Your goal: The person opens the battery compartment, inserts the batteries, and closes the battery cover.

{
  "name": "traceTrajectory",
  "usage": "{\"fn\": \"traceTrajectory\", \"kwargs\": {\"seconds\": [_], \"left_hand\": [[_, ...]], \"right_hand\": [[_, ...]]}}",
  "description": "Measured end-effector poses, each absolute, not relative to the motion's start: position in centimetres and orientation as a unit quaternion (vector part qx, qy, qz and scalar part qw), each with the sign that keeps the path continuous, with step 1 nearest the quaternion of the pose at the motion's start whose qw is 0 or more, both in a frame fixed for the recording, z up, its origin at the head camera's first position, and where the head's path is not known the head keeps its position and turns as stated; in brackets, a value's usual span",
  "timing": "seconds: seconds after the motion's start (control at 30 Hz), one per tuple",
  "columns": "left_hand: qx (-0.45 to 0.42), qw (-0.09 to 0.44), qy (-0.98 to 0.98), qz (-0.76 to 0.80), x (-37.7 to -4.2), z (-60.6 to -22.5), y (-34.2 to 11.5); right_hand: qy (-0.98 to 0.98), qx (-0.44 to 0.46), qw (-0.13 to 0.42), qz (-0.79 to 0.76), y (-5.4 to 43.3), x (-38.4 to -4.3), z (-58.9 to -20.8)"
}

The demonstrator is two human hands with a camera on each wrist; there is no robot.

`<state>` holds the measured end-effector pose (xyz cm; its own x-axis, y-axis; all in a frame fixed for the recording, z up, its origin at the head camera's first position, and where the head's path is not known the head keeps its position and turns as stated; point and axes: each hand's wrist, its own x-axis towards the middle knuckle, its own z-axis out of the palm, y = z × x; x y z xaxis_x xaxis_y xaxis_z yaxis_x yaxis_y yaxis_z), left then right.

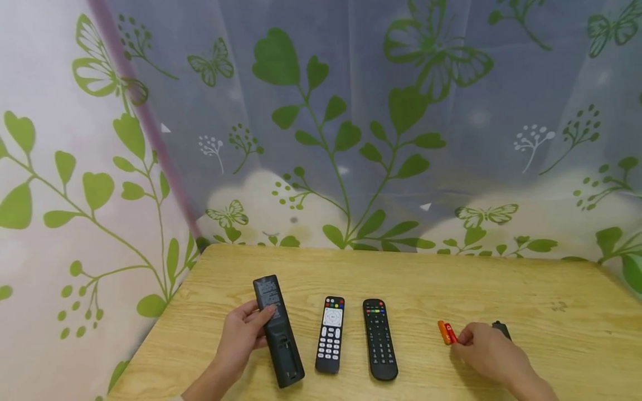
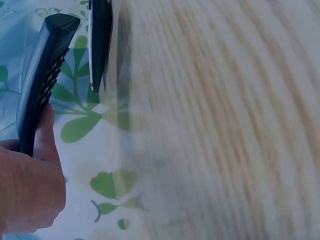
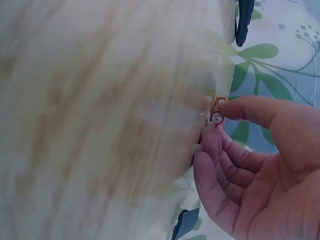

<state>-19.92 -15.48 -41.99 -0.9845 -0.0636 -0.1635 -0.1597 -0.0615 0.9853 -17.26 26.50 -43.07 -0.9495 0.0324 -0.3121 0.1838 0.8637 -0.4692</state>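
Observation:
My left hand (image 1: 239, 341) grips a black remote control (image 1: 278, 328) with its back turned up and its battery compartment showing uncovered. The thumb lies across the label on that back. In the left wrist view the same remote (image 2: 42, 75) shows its buttons on the far side from the palm. On the right of the table, my right hand (image 1: 489, 352) pinches a red battery (image 1: 451, 332) between thumb and fingertips. An orange battery (image 1: 443, 332) lies right beside it. The right wrist view shows the red battery's round end (image 3: 217, 118) at the fingertips.
Two remotes lie face up mid-table: one black with white buttons (image 1: 330, 335), one black with dark buttons (image 1: 380, 340). Just past the right hand is a small dark piece (image 1: 501, 329), partly hidden. A leaf-patterned cloth (image 1: 321, 184) hangs behind the wooden table (image 1: 551, 289).

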Motion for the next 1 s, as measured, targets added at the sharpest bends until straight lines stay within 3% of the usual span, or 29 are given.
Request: {"fn": "traceTrajectory", "kwargs": {"seconds": [0.63, 0.87, 1.0], "left_hand": [[-0.078, 0.037, 0.677, 0.731, -19.9, -42.4, -15.8], [-0.08, 0.04, 0.672, 0.735, -20.0, -42.7, -15.7], [-0.074, 0.045, 0.668, 0.74, -20.1, -42.7, -15.6]], "right_hand": [[0.927, 0.068, 0.104, -0.354, 27.0, -16.8, -42.8], [0.901, 0.073, 0.096, -0.416, 23.7, -16.1, -41.5], [0.892, 0.027, 0.098, -0.441, 20.6, -15.6, -41.2]]}}
